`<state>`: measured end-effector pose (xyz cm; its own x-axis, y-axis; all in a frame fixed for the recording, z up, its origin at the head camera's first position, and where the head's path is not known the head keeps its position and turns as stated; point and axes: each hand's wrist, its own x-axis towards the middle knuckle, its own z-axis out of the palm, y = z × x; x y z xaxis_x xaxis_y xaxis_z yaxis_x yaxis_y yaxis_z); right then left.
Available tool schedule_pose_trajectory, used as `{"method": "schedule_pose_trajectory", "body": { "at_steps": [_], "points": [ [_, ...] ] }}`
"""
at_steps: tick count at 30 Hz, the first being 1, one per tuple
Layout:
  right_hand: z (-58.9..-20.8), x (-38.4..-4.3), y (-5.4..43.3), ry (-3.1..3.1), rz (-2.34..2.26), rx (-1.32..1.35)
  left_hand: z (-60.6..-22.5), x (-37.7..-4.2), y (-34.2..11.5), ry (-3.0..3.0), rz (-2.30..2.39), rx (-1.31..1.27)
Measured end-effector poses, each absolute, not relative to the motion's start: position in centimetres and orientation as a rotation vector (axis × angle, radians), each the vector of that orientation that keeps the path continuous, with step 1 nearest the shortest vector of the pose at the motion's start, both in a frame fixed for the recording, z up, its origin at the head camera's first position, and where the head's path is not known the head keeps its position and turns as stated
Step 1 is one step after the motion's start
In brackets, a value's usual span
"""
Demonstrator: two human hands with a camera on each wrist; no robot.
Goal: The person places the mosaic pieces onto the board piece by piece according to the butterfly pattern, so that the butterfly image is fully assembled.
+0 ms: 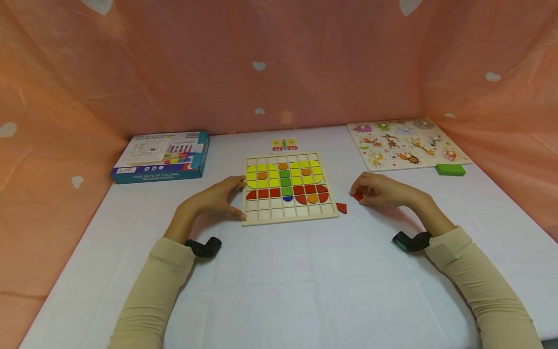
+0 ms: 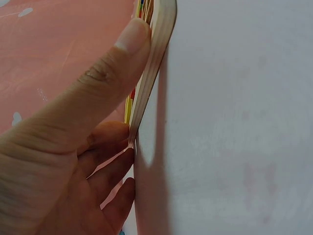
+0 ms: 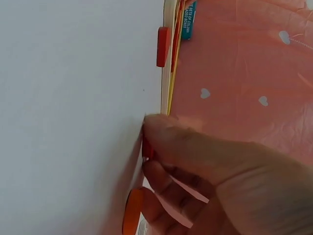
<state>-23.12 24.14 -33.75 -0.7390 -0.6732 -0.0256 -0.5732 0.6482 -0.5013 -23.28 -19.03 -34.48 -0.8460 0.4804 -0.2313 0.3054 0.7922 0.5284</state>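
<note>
A wooden grid board point(image 1: 264, 215) holds yellow, red, green, orange and blue pieces in a butterfly-like pattern. My left hand point(image 1: 218, 196) is at its left side, thumb near the front corner and fingers farther back; in the left wrist view the thumb point(image 2: 134, 36) lies against the board's edge point(image 2: 159, 54). To the right of the board, my right hand point(image 1: 379, 190) pinches a small red piece point(image 1: 358, 196) close over the table. A loose red piece point(image 1: 342, 208) lies beside the board's right edge. Beside my right fingers, an orange disc point(image 3: 132, 210) shows in the right wrist view.
A small pattern card point(image 1: 284, 145) lies behind the board. At the back left is a blue box of beads point(image 1: 161, 157). An animal peg puzzle point(image 1: 401, 145) lies at the back right, with a green block point(image 1: 450, 169) at its front edge. Pink cloth point(image 1: 279, 87) hangs behind.
</note>
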Motion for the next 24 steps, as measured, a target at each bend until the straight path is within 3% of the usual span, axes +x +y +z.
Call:
{"method": "schedule_pose_trajectory", "body": {
  "at_steps": [10, 24],
  "points": [
    [-33.7, -24.0, 22.2, 2.729, -0.678, -1.047, -34.6, -23.4, -19.2, 2.635, 0.677, 0.655],
    [-32.0, -24.5, 10.0, 2.704, -0.684, -1.253, -34.7, -23.5, -19.2, 2.63, 0.709, 0.66]
  ]
}}
